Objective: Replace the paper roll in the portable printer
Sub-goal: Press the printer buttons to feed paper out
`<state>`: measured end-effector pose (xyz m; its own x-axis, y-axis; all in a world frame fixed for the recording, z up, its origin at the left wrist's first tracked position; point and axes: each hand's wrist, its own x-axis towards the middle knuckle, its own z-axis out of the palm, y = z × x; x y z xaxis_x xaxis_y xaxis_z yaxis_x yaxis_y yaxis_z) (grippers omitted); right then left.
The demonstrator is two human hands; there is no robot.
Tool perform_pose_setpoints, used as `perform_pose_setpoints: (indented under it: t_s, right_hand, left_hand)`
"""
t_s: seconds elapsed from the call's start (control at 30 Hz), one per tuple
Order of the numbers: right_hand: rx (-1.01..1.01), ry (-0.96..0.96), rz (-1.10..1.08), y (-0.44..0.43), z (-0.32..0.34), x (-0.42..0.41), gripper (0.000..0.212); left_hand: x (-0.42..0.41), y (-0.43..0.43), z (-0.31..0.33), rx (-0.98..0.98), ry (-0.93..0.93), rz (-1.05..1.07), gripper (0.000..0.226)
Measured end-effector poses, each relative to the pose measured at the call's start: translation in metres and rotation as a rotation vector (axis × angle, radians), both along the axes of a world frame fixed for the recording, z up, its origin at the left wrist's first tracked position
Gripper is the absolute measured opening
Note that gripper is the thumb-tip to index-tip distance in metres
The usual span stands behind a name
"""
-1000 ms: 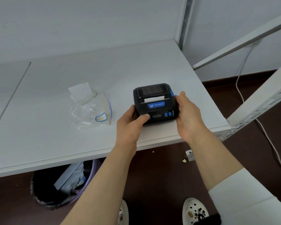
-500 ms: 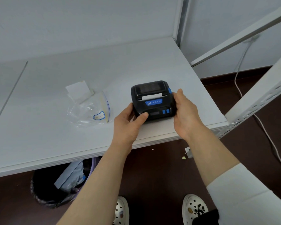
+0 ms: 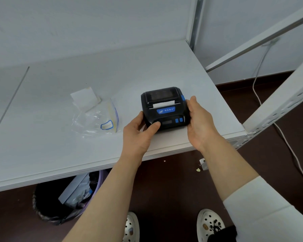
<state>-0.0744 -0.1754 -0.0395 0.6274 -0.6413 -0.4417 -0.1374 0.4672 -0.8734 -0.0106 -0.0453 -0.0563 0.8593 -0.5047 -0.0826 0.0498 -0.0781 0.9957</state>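
A small black portable printer (image 3: 164, 107) with blue buttons and a blue label sits on the white shelf (image 3: 59, 145) near its front right corner. Its lid is closed and a white strip of paper (image 3: 164, 104) sticks out of the slot. My left hand (image 3: 140, 131) grips the printer's left front corner, thumb on the front face. My right hand (image 3: 198, 119) holds its right side, fingertips next to the blue latch (image 3: 182, 98).
A clear zip bag (image 3: 100, 119) and white paper pieces (image 3: 85, 98) lie left of the printer. Under the shelf stands a bin with a black liner (image 3: 63, 201). A white rack post (image 3: 276, 102) and a cable (image 3: 257, 84) are at the right.
The two hands and the printer keep the same hold. Only the head camera has shifted slightly.
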Motion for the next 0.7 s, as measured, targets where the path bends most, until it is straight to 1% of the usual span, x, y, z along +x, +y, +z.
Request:
perform_pose_setpoints:
  t_s: [0.23, 0.47, 0.7]
  right_hand:
    - [-0.03, 0.021, 0.013, -0.001, -0.0032, -0.0006, 0.046]
    - [-0.045, 0.03, 0.019, -0.0024, -0.0039, -0.0005, 0.042]
    - [-0.055, 0.039, 0.032, -0.0033, -0.0061, -0.001, 0.048]
  left_hand:
    - [0.0012, -0.0008, -0.0011, 0.056, -0.106, -0.013, 0.039]
    - [-0.0006, -0.0018, 0.0008, 0.073, -0.131, -0.008, 0.039]
    - [-0.0012, -0.0018, 0.0033, 0.094, -0.149, 0.002, 0.038]
